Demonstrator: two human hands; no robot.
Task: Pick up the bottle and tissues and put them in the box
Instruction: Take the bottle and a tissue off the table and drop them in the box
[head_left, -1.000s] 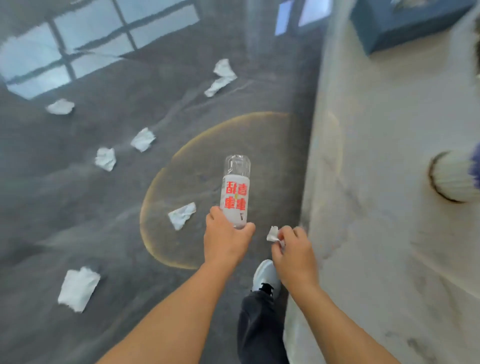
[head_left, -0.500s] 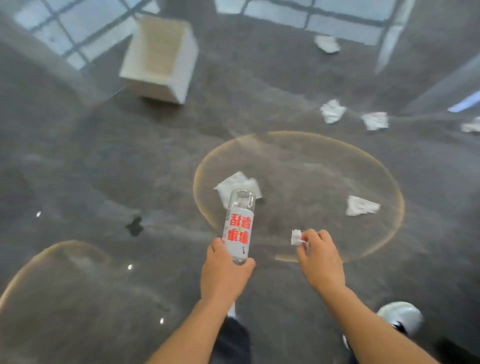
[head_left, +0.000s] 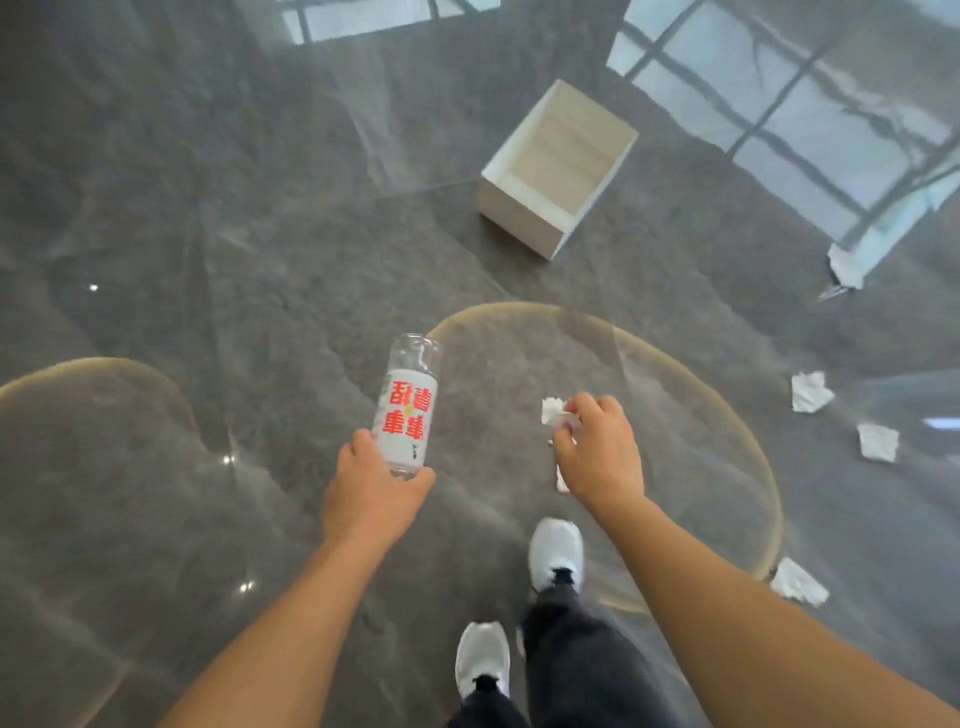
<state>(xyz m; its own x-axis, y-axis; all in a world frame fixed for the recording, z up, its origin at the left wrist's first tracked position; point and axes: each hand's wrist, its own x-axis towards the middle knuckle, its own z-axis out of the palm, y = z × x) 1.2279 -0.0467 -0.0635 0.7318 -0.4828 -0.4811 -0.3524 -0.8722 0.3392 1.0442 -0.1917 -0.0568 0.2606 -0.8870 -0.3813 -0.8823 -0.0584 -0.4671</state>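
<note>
Your left hand (head_left: 375, 493) is wrapped around the cap end of the plastic bottle (head_left: 409, 408), thumb on one side and fingers on the other, so the clear base points away from you toward 12 o'clock. It looks empty — light, a little slick on the label, and likely to flex if you squeeze — so a firm hold low on the labelled body would serve better than a fingertip pinch at the neck. Your right hand (head_left: 597, 452) is closed on a crumpled tissue (head_left: 555, 413), a white tuft poking out past the fingertips at 10 o'clock and another scrap showing under the heel of the palm (whether that is the same piece you cannot tell). Tissue is soft and nearly weightless; it will drift if tossed, so I'd judge a low release right over the opening is safest.

Outward from the hands: the open white box (head_left: 558, 169) sits on the grey marble floor (head_left: 208, 234) at about 1 o'clock, well apart from both hands, its inside bare as far as shows. More tissues lie loose — two at 3 o'clock (head_left: 810, 392) (head_left: 878, 441), one near 4 o'clock (head_left: 797, 582), one far off at 2 o'clock (head_left: 844, 267). Your white shoes (head_left: 556, 553) stand below the hands.
</note>
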